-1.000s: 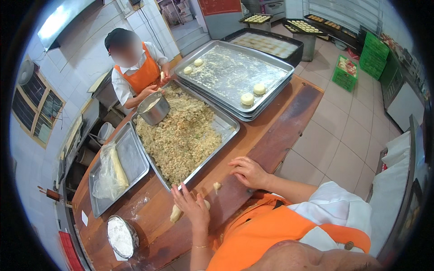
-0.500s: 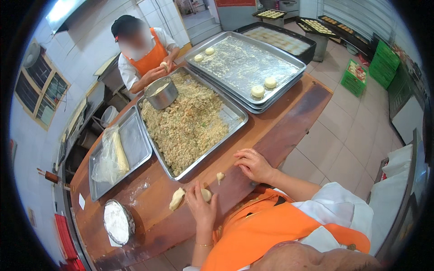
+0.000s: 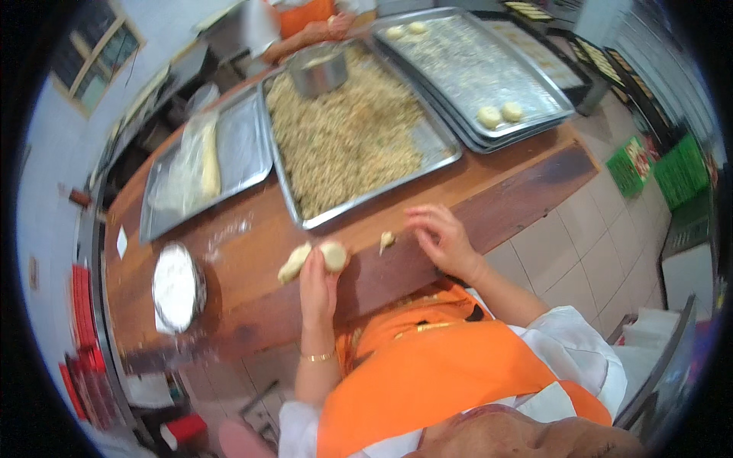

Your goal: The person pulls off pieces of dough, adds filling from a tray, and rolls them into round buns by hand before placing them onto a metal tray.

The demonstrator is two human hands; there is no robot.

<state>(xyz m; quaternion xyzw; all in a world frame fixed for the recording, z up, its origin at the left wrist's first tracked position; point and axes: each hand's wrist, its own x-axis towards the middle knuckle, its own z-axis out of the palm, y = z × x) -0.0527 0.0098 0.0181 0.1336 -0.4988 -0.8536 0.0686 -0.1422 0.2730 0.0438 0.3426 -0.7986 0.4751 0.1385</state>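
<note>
My left hand (image 3: 316, 281) is closed round a small round piece of dough (image 3: 333, 256) at the near edge of the wooden table (image 3: 252, 282). A longer lump of dough (image 3: 295, 264) lies on the wood against that hand's fingers. My right hand (image 3: 446, 240) hovers at the table's edge with its fingers apart and nothing in them. Just left of its fingertips rests a small dough scrap (image 3: 387, 242). Beyond both hands, a metal tray (image 3: 336, 216) holds a heap of crumbly, light brown filling (image 3: 343, 141). A metal pot (image 3: 319, 75) sits on the heap's far end.
A bowl of white flour (image 3: 175, 286) stands at the left. Behind it, a tray (image 3: 244, 145) carries a long dough roll (image 3: 210, 164) partly under plastic. Stacked trays (image 3: 458, 72) at the far right bear a few round buns (image 3: 489, 116). A co-worker's hand (image 3: 336, 27) shows at the back.
The view has tilted and shifted, so the table sits higher. My left hand has closed on the round dough, which now shows its flat face. My right hand stays near the scrap.
</note>
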